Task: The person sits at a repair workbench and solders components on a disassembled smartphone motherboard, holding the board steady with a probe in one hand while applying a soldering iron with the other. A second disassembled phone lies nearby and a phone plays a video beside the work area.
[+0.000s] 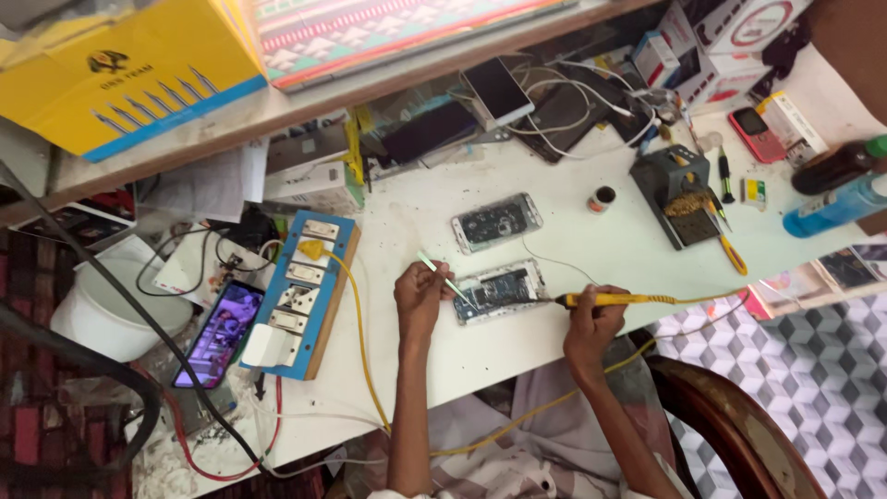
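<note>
Hands worked over 1 opened phone (pixel 500 289): left hand (pixel 419 294) pinched green tweezers (pixel 445 278), right hand (pixel 594 321) gripped a yellow soldering iron (pixel 614 298).

L hand (pixel 420 294) holds tweezers (pixel 445 278), R hand (pixel 594 325) holds yellow soldering iron (pixel 610 298); both tips on opened phone (pixel 499 290), white bench (pixel 573 249).

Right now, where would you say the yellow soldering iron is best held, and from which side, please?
Probably the yellow handle, well back from the tip that rests at the opened phone. It lies level, cable trailing right, so come from the near side, as the right hand does.
</note>
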The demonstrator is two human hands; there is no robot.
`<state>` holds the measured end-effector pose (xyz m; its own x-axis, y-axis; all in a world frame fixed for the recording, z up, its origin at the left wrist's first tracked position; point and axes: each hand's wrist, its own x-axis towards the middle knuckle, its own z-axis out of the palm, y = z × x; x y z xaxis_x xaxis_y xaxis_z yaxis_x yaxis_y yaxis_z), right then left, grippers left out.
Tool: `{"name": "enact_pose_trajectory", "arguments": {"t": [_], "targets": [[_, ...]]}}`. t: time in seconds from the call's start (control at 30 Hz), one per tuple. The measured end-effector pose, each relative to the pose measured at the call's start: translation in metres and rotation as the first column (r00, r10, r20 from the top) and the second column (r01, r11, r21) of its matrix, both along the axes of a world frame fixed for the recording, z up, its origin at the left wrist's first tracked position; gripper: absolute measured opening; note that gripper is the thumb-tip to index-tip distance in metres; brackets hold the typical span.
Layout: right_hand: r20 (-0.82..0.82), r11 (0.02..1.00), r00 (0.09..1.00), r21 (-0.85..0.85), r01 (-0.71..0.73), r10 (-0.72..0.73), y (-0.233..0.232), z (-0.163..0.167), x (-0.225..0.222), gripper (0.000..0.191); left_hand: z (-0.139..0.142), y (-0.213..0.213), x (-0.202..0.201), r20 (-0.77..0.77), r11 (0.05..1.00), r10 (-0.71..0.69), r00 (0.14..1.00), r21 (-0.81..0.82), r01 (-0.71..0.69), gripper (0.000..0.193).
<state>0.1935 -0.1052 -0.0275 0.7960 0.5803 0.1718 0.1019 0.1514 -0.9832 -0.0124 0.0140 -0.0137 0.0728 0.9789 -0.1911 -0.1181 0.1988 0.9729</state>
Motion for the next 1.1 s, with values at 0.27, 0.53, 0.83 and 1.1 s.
{"name": "enact_pose_trajectory", "arguments": {"t": [0.27, 0.53, 0.83, 1.1], "targets": [[-0.026, 1.0, 1.0, -0.001, -0.006, 0.006, -0.002, -0.003, 0.003, 0.018, -0.003, 0.005, -0.011, 0.144, 0.996, -0.083, 0.986, -0.03, 0.088, 0.016], [0.01, 1.0, 1.0, 0.014, 0.023, -0.023, -0.002, -0.007, 0.004, 0.017, 0.0, 0.005, -0.007, 0.105, 0.992, -0.069, 0.992, -0.094, 0.079, 0.016], [-0.026, 1.0, 1.0, 0.017, -0.014, 0.014, -0.006, -0.012, 0.005, 0.014, -0.004, 0.006, -0.008, 0.065, 0.995, -0.092, 0.994, -0.029, 0.094, 0.012], [-0.065, 0.999, 0.997, 0.027, -0.043, 0.044, -0.009, -0.013, 0.006, 0.016, -0.005, 0.005, -0.005, 0.03, 0.997, -0.076, 0.997, -0.006, 0.076, 0.014]]}}
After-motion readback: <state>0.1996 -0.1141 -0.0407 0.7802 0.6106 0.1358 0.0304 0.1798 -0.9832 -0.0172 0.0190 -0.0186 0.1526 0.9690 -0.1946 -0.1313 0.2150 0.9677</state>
